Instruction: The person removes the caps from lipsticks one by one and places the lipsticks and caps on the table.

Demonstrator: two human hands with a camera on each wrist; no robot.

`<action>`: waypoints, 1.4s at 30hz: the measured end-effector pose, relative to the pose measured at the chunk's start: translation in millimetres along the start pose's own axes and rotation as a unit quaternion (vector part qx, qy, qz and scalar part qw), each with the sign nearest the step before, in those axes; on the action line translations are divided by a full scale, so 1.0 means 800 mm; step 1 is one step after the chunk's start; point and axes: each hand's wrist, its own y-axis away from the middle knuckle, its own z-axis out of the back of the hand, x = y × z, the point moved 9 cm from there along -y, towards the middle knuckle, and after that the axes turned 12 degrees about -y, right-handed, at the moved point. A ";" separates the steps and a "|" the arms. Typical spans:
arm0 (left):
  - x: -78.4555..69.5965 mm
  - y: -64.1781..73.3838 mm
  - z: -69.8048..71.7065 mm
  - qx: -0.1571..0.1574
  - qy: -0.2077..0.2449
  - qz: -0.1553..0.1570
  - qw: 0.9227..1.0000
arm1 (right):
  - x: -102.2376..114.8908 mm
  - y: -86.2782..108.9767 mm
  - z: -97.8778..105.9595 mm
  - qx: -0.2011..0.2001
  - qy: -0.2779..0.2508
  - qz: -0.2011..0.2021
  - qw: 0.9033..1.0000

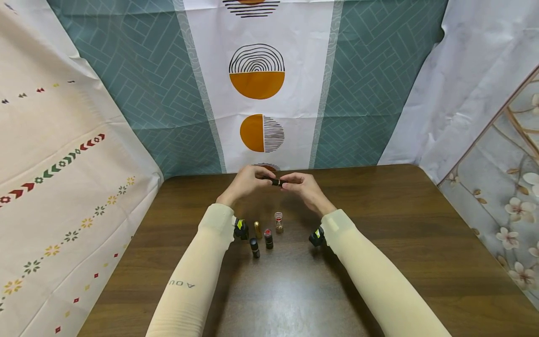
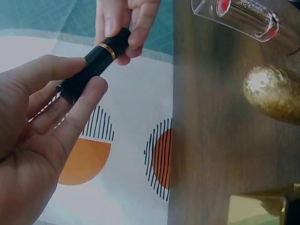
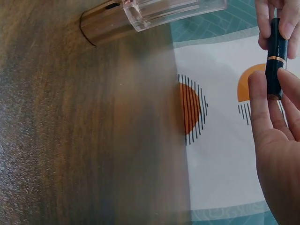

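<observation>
A black lipstick tube [image 1: 275,182] with a thin gold band is held level above the far part of the table. My left hand [image 1: 246,183] pinches one end between thumb and fingers. The opposite end is pinched by my right hand [image 1: 306,188]. In the left wrist view the tube [image 2: 93,65] looks closed, its band near the middle. On the table, nearer than the hands, stand a clear-capped lipstick [image 1: 279,222], a gold tube [image 1: 258,230], a black one with a red top [image 1: 268,239] and a plain black one [image 1: 254,248].
The brown wooden table [image 1: 404,248] ends at a patterned cloth [image 1: 294,93] hanging just behind the hands. A cream embroidered cloth [image 1: 63,178] hangs along the left side, and a floral one [image 1: 505,210] along the right.
</observation>
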 end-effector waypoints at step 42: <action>0.002 -0.015 0.009 -0.075 0.141 -0.014 0.987 | 0.054 -0.006 0.009 -0.028 0.009 0.033 0.999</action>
